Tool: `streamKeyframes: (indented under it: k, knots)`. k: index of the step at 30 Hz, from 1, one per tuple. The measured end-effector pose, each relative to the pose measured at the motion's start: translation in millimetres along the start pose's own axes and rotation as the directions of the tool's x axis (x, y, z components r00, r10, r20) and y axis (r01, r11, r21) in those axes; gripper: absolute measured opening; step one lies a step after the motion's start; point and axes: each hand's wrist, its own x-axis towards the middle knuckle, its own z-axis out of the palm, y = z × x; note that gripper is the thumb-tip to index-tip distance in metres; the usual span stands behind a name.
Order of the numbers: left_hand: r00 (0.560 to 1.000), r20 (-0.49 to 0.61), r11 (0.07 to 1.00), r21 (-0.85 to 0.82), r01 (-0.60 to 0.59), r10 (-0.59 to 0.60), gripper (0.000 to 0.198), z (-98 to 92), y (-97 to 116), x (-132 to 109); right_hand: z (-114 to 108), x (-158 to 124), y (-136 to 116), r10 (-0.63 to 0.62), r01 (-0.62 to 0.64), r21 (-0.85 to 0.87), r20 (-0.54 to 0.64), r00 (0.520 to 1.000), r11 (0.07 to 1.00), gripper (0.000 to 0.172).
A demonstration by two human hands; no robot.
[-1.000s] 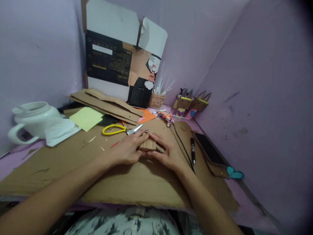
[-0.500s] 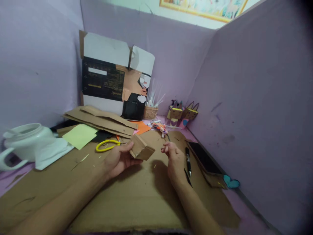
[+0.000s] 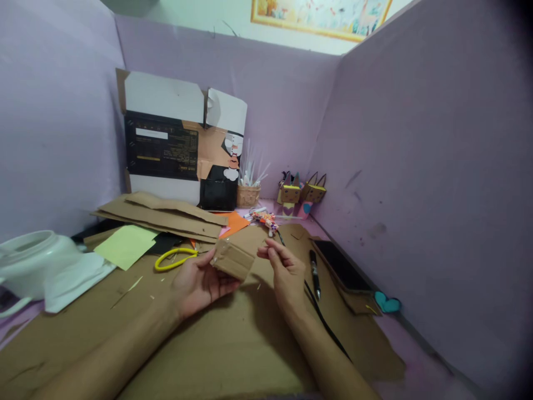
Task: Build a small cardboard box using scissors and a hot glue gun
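Note:
My left hand (image 3: 197, 283) holds a small folded cardboard piece (image 3: 233, 259) up above the big cardboard sheet (image 3: 216, 344) that covers the table. Its fingers curl under the piece. My right hand (image 3: 283, 272) is just to the right of the piece, fingers pinched together near its right edge; whether they grip anything I cannot make out. Yellow-handled scissors (image 3: 172, 257) lie on the sheet behind my left hand.
A white jug (image 3: 29, 264) and white paper (image 3: 75, 278) sit at the left, by a yellow-green sheet (image 3: 125, 246). Cardboard strips (image 3: 166, 214) and a flattened box (image 3: 175, 144) stand at the back. A black pen (image 3: 313, 265), a cable (image 3: 320, 316), a phone (image 3: 341, 265) and paper figures (image 3: 302, 194) are on the right.
Both hands pressed the cardboard piece flat on the sheet a second ago. My left hand has lifted it and turned it, and my right hand has come up beside it. The view has tilted up.

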Motion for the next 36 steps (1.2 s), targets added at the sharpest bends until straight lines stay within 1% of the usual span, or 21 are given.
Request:
streamKeyframes:
  k: [2, 3, 5, 6, 7, 8, 9, 11, 13, 14, 16, 18, 20, 22, 25, 27, 28, 30, 33, 34, 36]
  knots:
    - [0.999, -0.035, 0.999, 0.046, 0.014, -0.013, 0.037, 3.5, -2.4, -1.8, -1.5, -2.3, -1.4, 0.012, -0.018, 0.043, 0.153, 0.988, 0.999, 0.040]
    - [0.998, -0.065, 0.996, 0.087, 0.020, -0.014, 0.037, 5.3, -3.7, -2.5, -2.0, -3.9, -1.9, 0.032, -0.052, 0.065, 0.274, 0.961, 0.997, 0.050]
    - [0.988, -0.156, 0.981, 0.190, 0.029, 0.001, 0.039, 7.8, -5.7, -3.5, -2.3, -7.5, -2.9, 0.083, -0.134, 0.062, 0.517, 0.852, 0.989, 0.075]
    - [0.980, -0.196, 0.970, 0.243, 0.031, 0.018, 0.042, 8.4, -6.2, -3.8, -2.0, -9.2, -3.5, 0.106, -0.158, 0.036, 0.597, 0.795, 0.987, 0.085]
    - [0.977, -0.213, 0.957, 0.289, 0.028, 0.035, 0.046, 8.3, -6.3, -4.2, -1.5, -10.4, -4.1, 0.126, -0.167, 0.005, 0.637, 0.760, 0.986, 0.092]
    - [0.979, -0.195, 0.946, 0.323, 0.011, 0.055, 0.050, 7.6, -6.0, -4.6, -0.8, -11.1, -4.7, 0.143, -0.167, -0.023, 0.644, 0.752, 0.986, 0.094]
    - [0.986, -0.141, 0.937, 0.347, -0.031, 0.085, 0.054, 6.3, -5.4, -5.0, -0.1, -11.2, -5.2, 0.149, -0.166, -0.032, 0.628, 0.764, 0.986, 0.094]
    - [0.984, 0.044, 0.910, 0.374, -0.177, 0.173, 0.062, 2.8, -3.9, -6.0, 1.0, -10.4, -5.5, 0.120, -0.163, 0.030, 0.552, 0.825, 0.986, 0.087]
    - [0.939, 0.219, 0.843, 0.420, -0.336, 0.265, 0.075, -0.2, -3.1, -7.1, 1.5, -9.4, -4.6, 0.072, -0.155, 0.135, 0.483, 0.873, 0.979, 0.079]
    - [0.919, 0.276, 0.794, 0.470, -0.386, 0.283, 0.081, -0.7, -3.3, -7.7, 1.4, -9.3, -3.9, 0.056, -0.151, 0.166, 0.473, 0.879, 0.974, 0.077]
    - [0.905, 0.333, 0.685, 0.595, -0.420, 0.265, 0.083, 0.7, -4.4, -9.5, 0.8, -10.4, -2.8, 0.059, -0.151, 0.144, 0.500, 0.864, 0.978, 0.082]
    - [0.915, 0.336, 0.606, 0.687, -0.401, 0.224, 0.071, 4.6, -5.4, -12.1, -0.3, -12.4, -2.5, 0.081, -0.145, 0.077, 0.541, 0.837, 0.986, 0.088]
    - [0.913, 0.349, 0.575, 0.711, -0.404, 0.209, 0.060, 8.7, -5.5, -15.1, -1.6, -14.2, -3.0, 0.083, -0.127, 0.041, 0.557, 0.826, 0.991, 0.090]
    - [0.896, 0.381, 0.551, 0.708, -0.442, 0.228, 0.054, 11.4, -4.1, -17.7, -2.6, -15.6, -3.3, 0.069, -0.107, 0.036, 0.555, 0.829, 0.994, 0.087]
    - [0.865, 0.411, 0.451, 0.738, -0.502, 0.289, 0.052, 12.3, -0.2, -20.8, -3.1, -17.7, -2.2, 0.038, -0.074, 0.044, 0.540, 0.841, 0.996, 0.083]
    - [0.865, 0.416, 0.424, 0.754, -0.501, 0.282, 0.053, 11.8, 1.9, -22.4, -2.0, -19.3, -1.0, 0.024, -0.049, 0.033, 0.528, 0.849, 0.998, 0.081]
    - [0.870, 0.419, 0.439, 0.750, -0.494, 0.262, 0.054, 11.4, 2.1, -22.8, -0.7, -20.0, -0.5, 0.019, -0.035, 0.020, 0.516, 0.857, 0.999, 0.079]
    - [0.876, 0.416, 0.497, 0.723, -0.480, 0.243, 0.053, 10.8, 0.2, -22.6, 3.3, -20.6, -0.1, 0.006, -0.002, -0.009, 0.429, 0.903, 1.000, 0.076]
    - [0.874, 0.375, 0.522, 0.701, -0.486, 0.310, 0.062, 10.4, -7.1, -18.5, 11.2, -19.6, 0.4, 0.021, -0.011, -0.056, 0.189, 0.982, 0.998, 0.072]
    - [0.868, 0.342, 0.505, 0.711, -0.490, 0.360, 0.069, 10.2, -9.7, -16.2, 13.3, -19.0, 0.9, 0.036, -0.026, -0.074, 0.131, 0.991, 0.997, 0.072]
    - [0.853, 0.275, 0.484, 0.727, -0.486, 0.444, 0.082, 9.7, -13.3, -11.3, 15.0, -17.7, 2.6, 0.056, -0.044, -0.106, 0.109, 0.992, 0.993, 0.072]
